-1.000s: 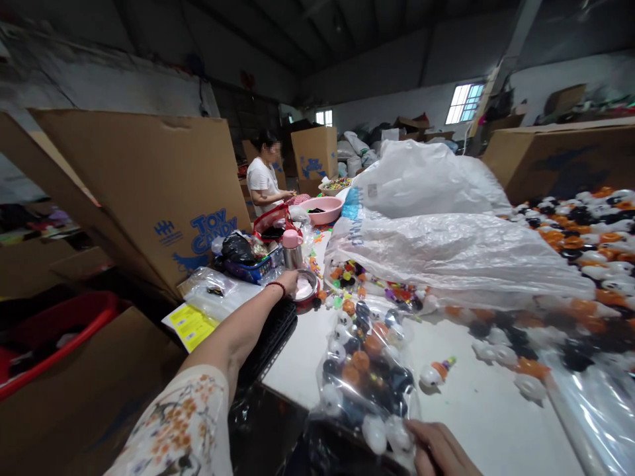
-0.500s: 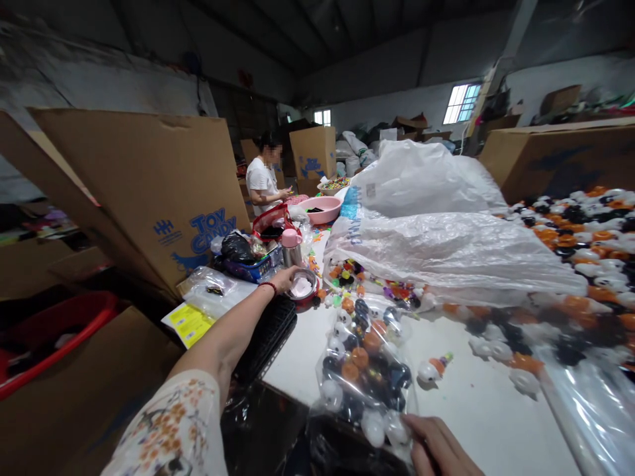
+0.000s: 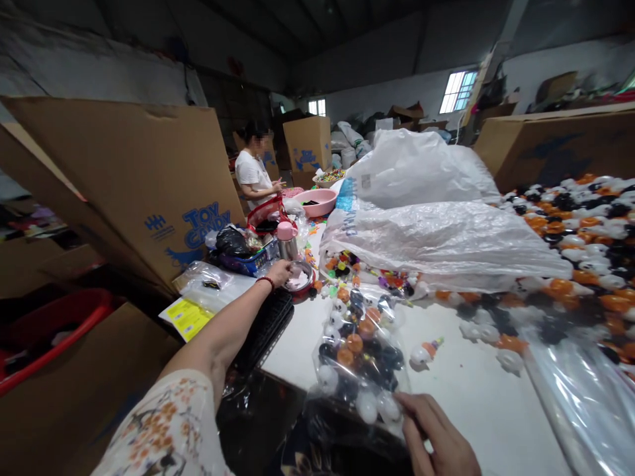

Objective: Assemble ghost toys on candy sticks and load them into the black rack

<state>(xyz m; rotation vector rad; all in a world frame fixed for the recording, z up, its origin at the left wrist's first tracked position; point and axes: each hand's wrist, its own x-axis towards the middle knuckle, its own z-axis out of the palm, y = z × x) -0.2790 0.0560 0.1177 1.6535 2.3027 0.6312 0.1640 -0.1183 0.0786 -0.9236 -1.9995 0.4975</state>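
Observation:
My left hand [image 3: 279,272] reaches to a round metal bowl [image 3: 311,277] with a red base. Pale slips of paper [image 3: 298,278] lie in the bowl. The fingers are drawn together at its near left rim; what they pinch, if anything, is too small to tell. At the table's front edge, my right hand [image 3: 439,433] is closed on the lower right edge of a clear plastic bag [image 3: 404,377]. Orange pumpkin, black and white skull-like toys [image 3: 354,342] fill this bag. A loose toy of the same sort [image 3: 423,354] lies right of it.
A pink-lidded flask [image 3: 286,241] stands behind the bowl, beside a blue basket [image 3: 255,263]. A black crate [image 3: 265,330] lies under my left forearm. A big white sack [image 3: 436,244] and heaped toys [image 3: 595,248] cover the right side. A person [image 3: 254,168] works farther back.
The view has shifted slightly. My left hand has drawn back a little from over the bowl to its rim. My right hand stays at the bag's lower edge.

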